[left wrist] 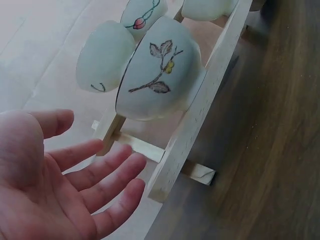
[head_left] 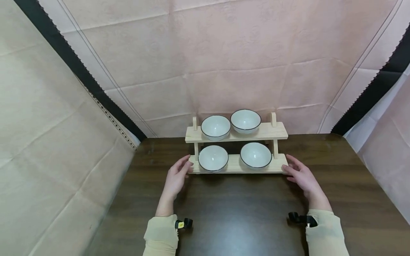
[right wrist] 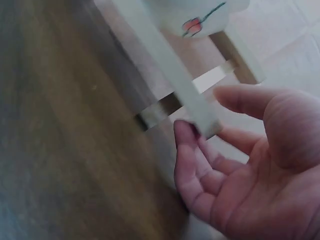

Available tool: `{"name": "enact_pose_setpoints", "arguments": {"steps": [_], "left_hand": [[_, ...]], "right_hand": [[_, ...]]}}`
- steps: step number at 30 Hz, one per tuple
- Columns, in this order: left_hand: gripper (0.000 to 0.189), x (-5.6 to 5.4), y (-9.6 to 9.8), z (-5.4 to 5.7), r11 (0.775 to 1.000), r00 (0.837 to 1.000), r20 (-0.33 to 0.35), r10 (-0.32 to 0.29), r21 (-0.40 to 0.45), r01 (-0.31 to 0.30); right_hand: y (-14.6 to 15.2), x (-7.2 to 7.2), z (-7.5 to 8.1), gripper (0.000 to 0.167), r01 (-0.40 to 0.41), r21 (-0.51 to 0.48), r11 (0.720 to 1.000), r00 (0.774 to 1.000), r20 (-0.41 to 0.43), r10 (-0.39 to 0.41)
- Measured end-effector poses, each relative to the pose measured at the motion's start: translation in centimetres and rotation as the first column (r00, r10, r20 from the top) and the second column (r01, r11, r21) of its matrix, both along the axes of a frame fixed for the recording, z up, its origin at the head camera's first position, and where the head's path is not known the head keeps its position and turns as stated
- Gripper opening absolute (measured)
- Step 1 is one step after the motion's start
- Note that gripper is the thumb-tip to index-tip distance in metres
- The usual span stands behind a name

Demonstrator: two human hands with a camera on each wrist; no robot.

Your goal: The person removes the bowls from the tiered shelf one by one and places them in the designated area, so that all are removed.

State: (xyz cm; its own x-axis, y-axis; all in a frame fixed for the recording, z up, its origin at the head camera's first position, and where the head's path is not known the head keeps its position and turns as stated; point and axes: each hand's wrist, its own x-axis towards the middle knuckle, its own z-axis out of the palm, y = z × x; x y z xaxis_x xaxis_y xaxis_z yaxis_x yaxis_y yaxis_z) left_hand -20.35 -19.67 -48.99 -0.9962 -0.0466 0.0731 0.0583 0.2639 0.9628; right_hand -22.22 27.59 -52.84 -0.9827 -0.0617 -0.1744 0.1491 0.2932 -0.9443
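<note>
A two-tier wooden rack (head_left: 237, 169) stands on the table with two bowls on each tier. On the upper tier are a left bowl (head_left: 216, 126) and a right bowl (head_left: 246, 120); below are another left bowl (head_left: 213, 158) and right bowl (head_left: 256, 155). All are white inside with dark rims; the wrist views show painted plant motifs outside. My left hand (head_left: 177, 174) is beside the lower shelf's left end, fingers loosely spread. My right hand (head_left: 302, 177) is at the opposite end, bent fingertips (right wrist: 184, 131) right at the shelf corner, thumb (right wrist: 240, 101) above it.
The dark wooden table (head_left: 237, 213) runs under the rack and both arms. Pale fabric panels (head_left: 230, 64) rise behind and at both sides, with black strips (head_left: 105, 103) along their seams. A black device (head_left: 184, 223) is strapped at each sleeve cuff.
</note>
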Motion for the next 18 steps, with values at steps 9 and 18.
{"name": "enact_pose_setpoints", "arguments": {"steps": [9,18], "left_hand": [[0.044,0.0,1.0,-0.9,0.999,0.999,0.019,-0.045,0.027,0.044],[0.044,-0.1,2.2,-1.0,0.997,0.998,0.017,-0.055,0.055,0.054]], "right_hand": [[0.5,0.0,-1.2,0.074,-0.003,-0.002,1.0,1.0,-0.021,0.003],[0.3,0.0,-1.0,0.075,-0.013,-0.027,1.0,1.0,-0.022,0.012]]}}
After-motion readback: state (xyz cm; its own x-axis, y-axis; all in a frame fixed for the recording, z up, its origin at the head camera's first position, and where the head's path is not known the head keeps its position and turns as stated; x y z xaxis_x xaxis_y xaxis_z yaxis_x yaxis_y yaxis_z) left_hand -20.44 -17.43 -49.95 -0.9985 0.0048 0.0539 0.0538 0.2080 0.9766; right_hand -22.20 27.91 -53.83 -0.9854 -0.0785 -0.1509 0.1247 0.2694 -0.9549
